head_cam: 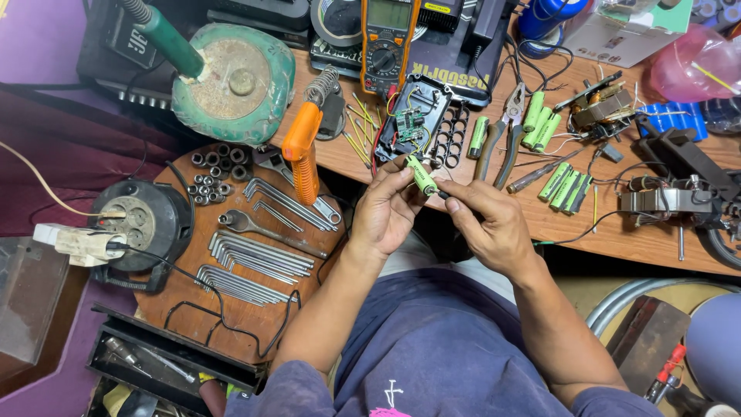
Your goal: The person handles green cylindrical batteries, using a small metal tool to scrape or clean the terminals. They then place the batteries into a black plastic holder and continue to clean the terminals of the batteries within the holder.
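Note:
My left hand (pixel 384 210) and my right hand (pixel 485 224) meet over the front edge of the wooden bench (pixel 617 239). Between their fingertips they hold one green cylindrical battery cell (pixel 421 175), tilted. The left fingers grip its upper end, the right thumb and forefinger pinch its lower end. Just beyond it lies an open black battery pack case (pixel 421 123) with a small circuit board, coloured wires and empty round cell slots.
More green cells (pixel 566 188) lie on the bench to the right, beside pliers (pixel 502 131). An orange soldering iron (pixel 301 150) rests on a stand at left. A multimeter (pixel 388 42) stands behind. A round board (pixel 255 324) carries hex keys, spanners and sockets.

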